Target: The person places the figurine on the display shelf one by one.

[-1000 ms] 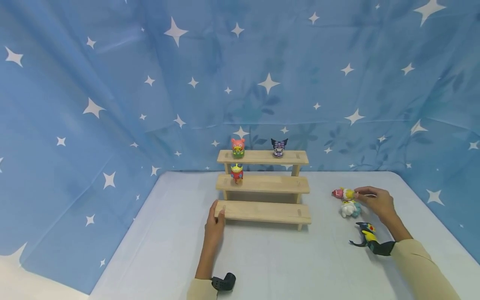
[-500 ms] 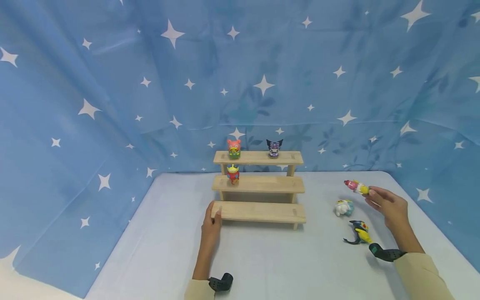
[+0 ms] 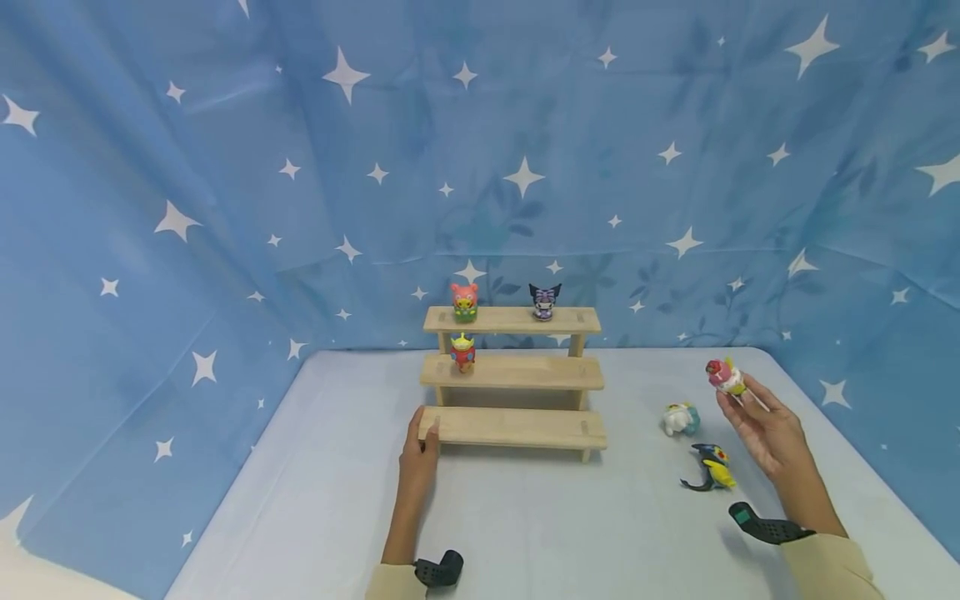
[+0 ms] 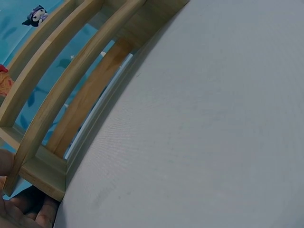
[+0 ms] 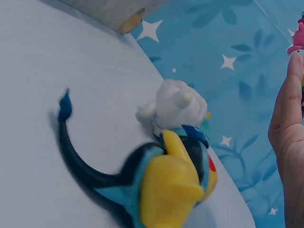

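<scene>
My right hand pinches a small figurine with a pink top and a white and yellow body, held above the table at the right. In the right wrist view only part of that hand and the figurine's pink top show. My left hand grips the left end of the lowest step of a three-tier wooden display stand, thumb on top and fingers underneath. Below the raised figurine lie a white and light-blue figurine and a black and yellow figurine with a long tail.
On the stand's top step are a pink-hooded figurine and a black-eared purple figurine. A red figurine with a yellow-green head stands at the left of the middle step. Behind the white table hangs a blue star-patterned curtain.
My right hand has lifted the pink-topped figurine off the table beside the white one and turned it more upright. The left hand keeps its grip on the stand.
</scene>
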